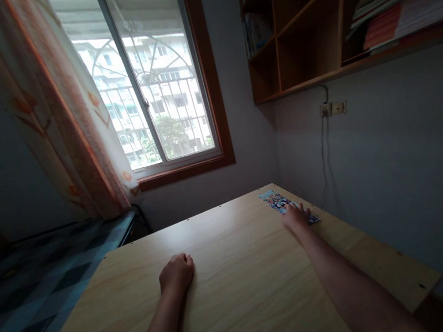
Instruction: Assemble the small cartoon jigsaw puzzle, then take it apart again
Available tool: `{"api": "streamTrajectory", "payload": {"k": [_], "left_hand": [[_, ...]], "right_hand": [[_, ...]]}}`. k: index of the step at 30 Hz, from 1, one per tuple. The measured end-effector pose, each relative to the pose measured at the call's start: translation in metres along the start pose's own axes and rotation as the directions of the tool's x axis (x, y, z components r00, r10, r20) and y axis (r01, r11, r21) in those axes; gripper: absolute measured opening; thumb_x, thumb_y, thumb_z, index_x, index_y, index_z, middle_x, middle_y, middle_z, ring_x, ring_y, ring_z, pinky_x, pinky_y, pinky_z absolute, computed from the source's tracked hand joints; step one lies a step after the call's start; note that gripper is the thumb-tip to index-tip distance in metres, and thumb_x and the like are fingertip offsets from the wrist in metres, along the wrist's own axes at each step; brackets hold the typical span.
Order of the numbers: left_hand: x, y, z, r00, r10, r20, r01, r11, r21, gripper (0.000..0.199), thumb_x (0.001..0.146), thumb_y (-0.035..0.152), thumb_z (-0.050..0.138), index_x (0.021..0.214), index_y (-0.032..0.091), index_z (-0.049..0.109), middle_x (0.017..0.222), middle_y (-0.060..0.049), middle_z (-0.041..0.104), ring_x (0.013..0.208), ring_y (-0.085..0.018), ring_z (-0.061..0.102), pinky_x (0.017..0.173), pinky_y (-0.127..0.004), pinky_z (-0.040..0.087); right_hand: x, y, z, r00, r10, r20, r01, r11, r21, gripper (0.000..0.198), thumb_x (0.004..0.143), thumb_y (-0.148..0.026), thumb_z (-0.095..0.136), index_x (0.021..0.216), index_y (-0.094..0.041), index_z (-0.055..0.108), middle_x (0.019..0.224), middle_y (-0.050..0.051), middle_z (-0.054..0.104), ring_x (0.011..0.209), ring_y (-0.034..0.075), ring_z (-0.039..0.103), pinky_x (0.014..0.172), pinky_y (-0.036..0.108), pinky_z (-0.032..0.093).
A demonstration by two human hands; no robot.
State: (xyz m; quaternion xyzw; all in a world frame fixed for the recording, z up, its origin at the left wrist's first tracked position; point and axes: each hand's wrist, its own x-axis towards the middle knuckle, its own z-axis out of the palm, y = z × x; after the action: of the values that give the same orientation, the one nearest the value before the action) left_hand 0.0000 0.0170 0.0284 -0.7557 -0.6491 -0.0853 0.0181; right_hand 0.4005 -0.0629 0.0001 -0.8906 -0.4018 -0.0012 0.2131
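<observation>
A colourful printed sheet (pixel 274 201) with cartoon-like figures lies flat at the far right corner of the wooden table (pixel 244 308). My right hand (pixel 295 216) reaches over its near part, palm down and fingers apart, covering some of the print. Whether the fingertips press on the sheet or hover just above it, I cannot tell. On the left half of the tabletop rests my left hand (pixel 177 272), curled into a fist, with no object showing in it.
A bed with a checked cover (pixel 53 271) stands left of the table. Beyond are a curtain (pixel 64 101) and a barred window (pixel 162 85). Wooden shelves (pixel 308 23) with books hang on the right wall above a socket (pixel 332 108) and a dangling cord (pixel 323 155).
</observation>
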Motion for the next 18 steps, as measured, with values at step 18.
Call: {"api": "streamTrajectory", "payload": {"k": [18], "left_hand": [[0.003, -0.017, 0.001, 0.998, 0.061, 0.013, -0.058, 0.987, -0.147, 0.041, 0.097, 0.045, 0.039, 0.081, 0.024, 0.07, 0.087, -0.007, 0.075, 0.085, -0.025, 0.068, 0.062, -0.03, 0.036]], "right_hand": [[-0.13, -0.127, 0.005, 0.652, -0.717, 0.249, 0.723, 0.686, 0.081, 0.034, 0.091, -0.039, 0.056, 0.106, -0.016, 0.076, 0.111, 0.015, 0.07, 0.103, 0.029, 0.064, 0.092, 0.039, 0.048]]}}
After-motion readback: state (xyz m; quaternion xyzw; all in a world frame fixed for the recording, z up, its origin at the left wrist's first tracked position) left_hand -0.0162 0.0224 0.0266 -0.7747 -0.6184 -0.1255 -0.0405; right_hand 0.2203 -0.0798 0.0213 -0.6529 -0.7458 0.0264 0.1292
